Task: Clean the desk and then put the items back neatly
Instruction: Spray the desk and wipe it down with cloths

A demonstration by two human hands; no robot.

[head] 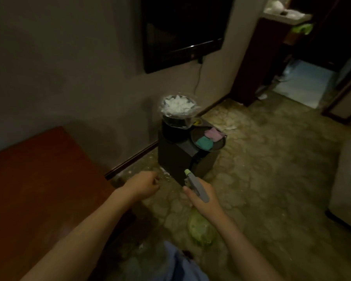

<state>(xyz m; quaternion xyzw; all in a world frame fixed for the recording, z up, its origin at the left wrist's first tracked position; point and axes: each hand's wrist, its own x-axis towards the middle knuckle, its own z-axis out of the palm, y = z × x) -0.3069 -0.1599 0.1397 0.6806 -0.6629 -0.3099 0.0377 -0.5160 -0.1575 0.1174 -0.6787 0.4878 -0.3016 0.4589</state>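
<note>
From the head view, a pretty dim room is seen, looking down at both arms stretched out over a patterned carpet (257, 179). A grey spray bottle (197, 185) with a pale green nozzle tip is gripped in the right hand (203, 196), fingers wrapped around its neck and the nozzle pointed away toward the wall; the green-tinted body of the bottle can just be made out hanging below the wrist. The left hand (143, 185) is curled into a loose fist just left of the bottle, and nothing can be seen held in it.

The reddish-brown desk (34, 189) is found at the lower left against the wall, its top bare in the part that's visible.

Just beyond the hands, a black boxy stand (176, 159) is set on the carpet near the wall. On top of it, a round bin (177, 116) lined with clear plastic is stuffed with white crumpled tissue. Beside the bin, a dark round tray (215, 146) is parked, with a pink cloth (214, 133) and a teal cloth (204, 142) laid on it, touching each other.

A wall-mounted TV (182, 31) is hung above, cable dangling down.
</note>
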